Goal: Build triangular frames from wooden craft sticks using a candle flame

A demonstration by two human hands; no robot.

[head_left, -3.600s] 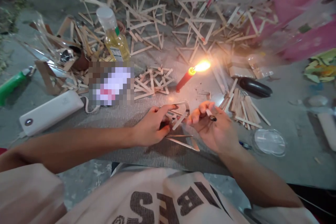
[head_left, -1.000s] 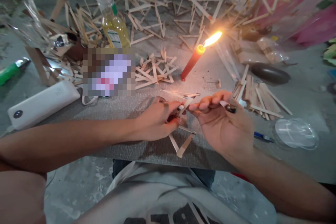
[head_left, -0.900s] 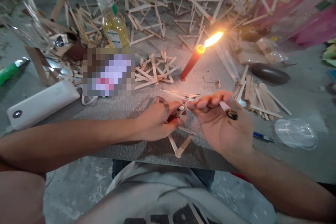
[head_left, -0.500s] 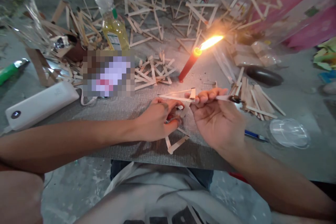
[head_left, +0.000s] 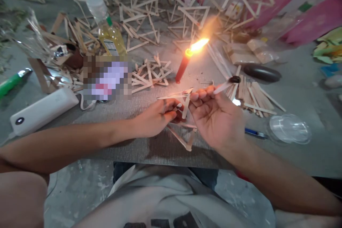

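My left hand (head_left: pixel 156 118) is closed on a frame of joined popsicle sticks (head_left: pixel 186 106), with one triangle of it hanging below my fingers. My right hand (head_left: pixel 219 121) is turned palm up, its fingertips against the frame's right corner. Between its thumb and fingers sits a whitish glue stick (head_left: pixel 222 86) with a blackened, burnt-looking tip pointing up and right. Just beyond both hands a lit red candle (head_left: pixel 182 68) stands on the table, its flame leaning right. My left fingertips are partly hidden by the sticks.
Joined stick triangles (head_left: pixel 149 76) pile up behind the hands. Loose popsicle sticks (head_left: pixel 253 94), a blue pen (head_left: pixel 255 133) and a clear plastic lid (head_left: pixel 290 128) lie right. At left are a white power bank (head_left: pixel 44 111), a blurred-out phone (head_left: pixel 108 80) and a yellow liquid bottle (head_left: pixel 110 39).
The stick frame has turned in my hands, its lower triangle swinging right. The glue stick's dark tip has tilted upward. The whole view has shifted slightly.
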